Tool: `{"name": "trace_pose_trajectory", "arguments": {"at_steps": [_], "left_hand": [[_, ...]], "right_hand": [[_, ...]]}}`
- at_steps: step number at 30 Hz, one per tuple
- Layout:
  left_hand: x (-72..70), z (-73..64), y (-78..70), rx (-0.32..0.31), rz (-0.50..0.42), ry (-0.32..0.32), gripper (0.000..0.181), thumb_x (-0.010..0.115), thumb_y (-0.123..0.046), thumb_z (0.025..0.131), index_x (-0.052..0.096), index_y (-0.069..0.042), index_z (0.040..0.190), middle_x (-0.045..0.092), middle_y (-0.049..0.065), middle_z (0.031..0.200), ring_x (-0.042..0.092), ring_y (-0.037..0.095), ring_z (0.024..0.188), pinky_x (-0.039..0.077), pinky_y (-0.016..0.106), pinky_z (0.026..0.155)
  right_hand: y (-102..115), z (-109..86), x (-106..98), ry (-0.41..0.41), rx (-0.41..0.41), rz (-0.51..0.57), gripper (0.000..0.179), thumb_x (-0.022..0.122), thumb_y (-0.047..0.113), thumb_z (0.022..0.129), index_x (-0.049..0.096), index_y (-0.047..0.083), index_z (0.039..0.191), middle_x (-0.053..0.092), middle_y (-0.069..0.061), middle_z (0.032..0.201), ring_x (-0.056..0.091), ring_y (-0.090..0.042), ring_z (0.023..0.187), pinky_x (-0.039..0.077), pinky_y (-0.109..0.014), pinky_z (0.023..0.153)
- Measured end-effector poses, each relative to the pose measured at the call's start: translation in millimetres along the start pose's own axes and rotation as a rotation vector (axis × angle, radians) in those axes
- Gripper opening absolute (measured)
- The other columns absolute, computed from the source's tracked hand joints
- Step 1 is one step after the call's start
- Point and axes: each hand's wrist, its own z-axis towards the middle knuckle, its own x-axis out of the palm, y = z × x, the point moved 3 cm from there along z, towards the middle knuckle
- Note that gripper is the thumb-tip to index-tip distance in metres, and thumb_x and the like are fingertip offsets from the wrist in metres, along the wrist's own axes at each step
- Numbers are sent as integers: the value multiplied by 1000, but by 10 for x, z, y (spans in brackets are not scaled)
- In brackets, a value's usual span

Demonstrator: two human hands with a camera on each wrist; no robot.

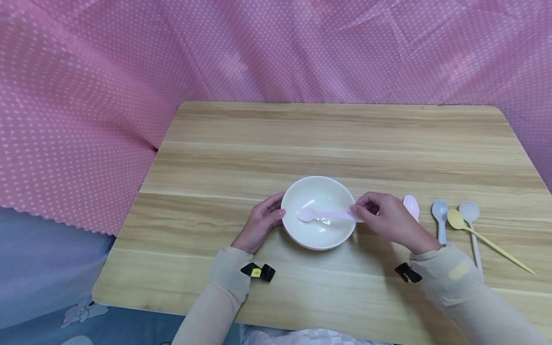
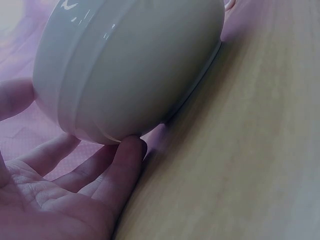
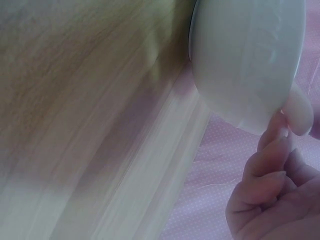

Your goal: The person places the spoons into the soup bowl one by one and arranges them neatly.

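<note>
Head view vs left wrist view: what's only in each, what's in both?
Only head: the inside of the glossy white round bowl, a pale-pink plastic-looking spoon seen against it, plus a second pink spoon, blue-grey spoon, yellow spoon and light-grey spoon.
Only left wrist: ridges round the bowl's outer wall, and the left hand's palm.
Both: bowl, left hand touching it, wood-grain tabletop, pink white-dotted cloth.

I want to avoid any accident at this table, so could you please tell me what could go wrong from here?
The right hand pinches the pink spoon near the handle's end, so its head may dip or knock the white bowl.
The left hand touches one side of the bowl; a sideways push might slide it.
The right sleeve looks near the blue spoon and could brush it.
</note>
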Motion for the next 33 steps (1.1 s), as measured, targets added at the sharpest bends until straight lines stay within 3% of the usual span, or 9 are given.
{"name": "trace_pose_trajectory", "arguments": {"at_steps": [11,18,33], "left_hand": [[0,2,11,-13,9,4,53,53,-13,92,38,-4,142,44,18,141,52,26,120,50,30,93],[-3,6,13,-15,12,8,52,52,-12,93,38,-5,142,44,17,142,51,27,122,50,31,93],[6,3,-19,-4,-4,13,52,52,-11,93,38,-4,143,43,17,143,52,24,120,51,29,92]], "right_hand": [[-53,-55,-46,-55,-50,-6,22,52,20,94,69,6,98,60,-4,73,49,-17,63,43,-23,49],[-91,-95,-86,-86,-56,-13,28,49,28,97,68,7,92,60,-4,72,49,-16,63,42,-24,51],[-271,-208,-115,-74,-7,-12,26,53,25,95,67,4,101,64,-7,82,52,-17,73,47,-23,57]]}}
